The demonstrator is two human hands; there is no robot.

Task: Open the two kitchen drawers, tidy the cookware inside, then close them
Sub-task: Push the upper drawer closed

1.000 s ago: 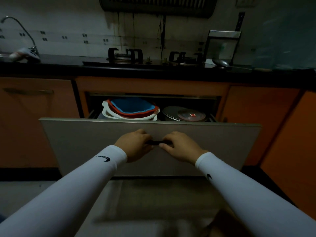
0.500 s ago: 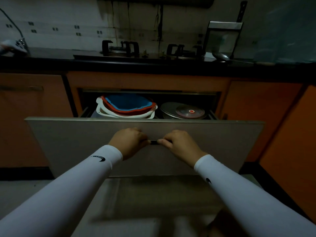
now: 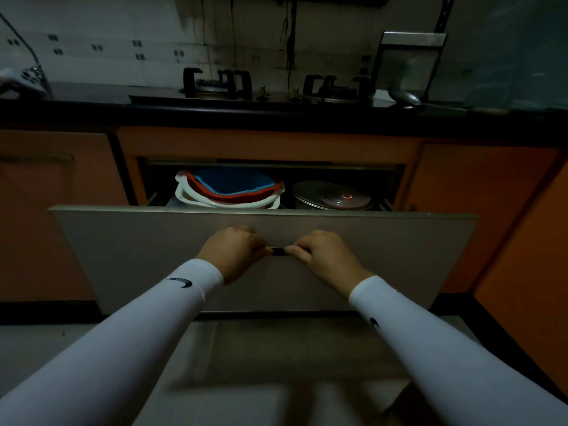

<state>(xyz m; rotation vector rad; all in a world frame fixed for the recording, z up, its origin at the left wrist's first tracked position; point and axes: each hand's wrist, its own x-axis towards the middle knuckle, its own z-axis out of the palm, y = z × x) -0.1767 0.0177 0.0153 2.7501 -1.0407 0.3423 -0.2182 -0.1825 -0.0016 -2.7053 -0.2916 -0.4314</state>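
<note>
A wide grey drawer front (image 3: 123, 250) stands pulled partway out below the stove. Both hands grip its dark handle (image 3: 278, 251): my left hand (image 3: 235, 252) on the left end, my right hand (image 3: 325, 259) on the right end. Inside the drawer, on the left, lies a stack of basins (image 3: 230, 192), blue in red in white. To the right sit flat metal lids (image 3: 332, 198), the top one with a red knob. The lower part of the drawer's contents is hidden behind the front panel.
Orange cabinet doors (image 3: 55, 216) flank the drawer on both sides, and another orange panel (image 3: 528, 272) juts forward at the right. Above runs a black countertop (image 3: 92, 109) with a gas stove (image 3: 276, 87), a ladle (image 3: 405, 98) and a faucet (image 3: 27, 72) at far left.
The drawer front has slid a little further out toward me with both hands on the handle. More of the basins and lids shows. The view has shifted slightly.
</note>
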